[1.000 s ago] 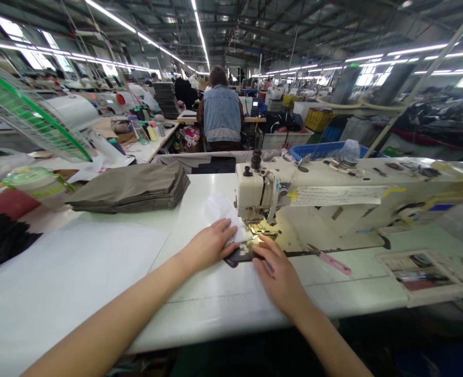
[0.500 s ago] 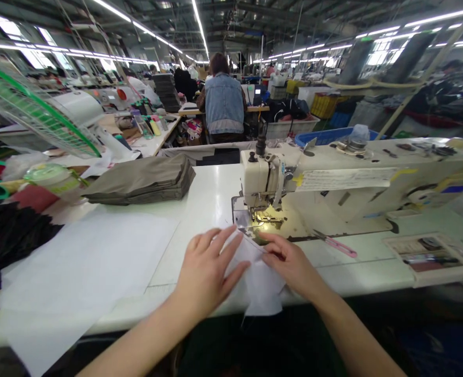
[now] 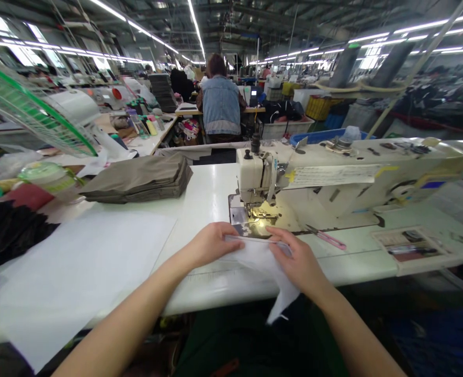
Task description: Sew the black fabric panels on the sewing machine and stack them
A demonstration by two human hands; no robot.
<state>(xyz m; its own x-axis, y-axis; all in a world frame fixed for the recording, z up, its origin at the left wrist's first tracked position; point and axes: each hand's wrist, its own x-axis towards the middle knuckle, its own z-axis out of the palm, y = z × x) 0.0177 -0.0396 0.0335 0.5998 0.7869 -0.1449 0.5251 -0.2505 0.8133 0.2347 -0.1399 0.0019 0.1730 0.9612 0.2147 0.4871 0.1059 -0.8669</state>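
Note:
Between my two hands a small piece of white fabric (image 3: 255, 255) is stretched along its upper edge, just in front of the sewing machine (image 3: 250, 173). My left hand (image 3: 215, 242) pinches the left end of that edge between thumb and fingers. At the other end, my right hand (image 3: 294, 255) grips the fabric, and a loose corner hangs below it over the table's front edge. The machine's lit needle area (image 3: 260, 214) lies just beyond the fabric, which is apart from the needle. Pink-handled snips (image 3: 327, 238) rest to the right of my right hand.
A large white sheet (image 3: 82, 256) covers the table's left side, overhanging the front. Behind it sits a stack of olive-grey fabric pieces (image 3: 140, 180). A green-rimmed fan (image 3: 38, 104) stands at left, a small tray (image 3: 411, 248) at right. A person in a denim vest (image 3: 221, 107) sits ahead.
My left hand has gone from lying spread on the fabric to pinching its edge. The fabric's upper edge is now pulled straight between both hands, and its hanging end has swung right.

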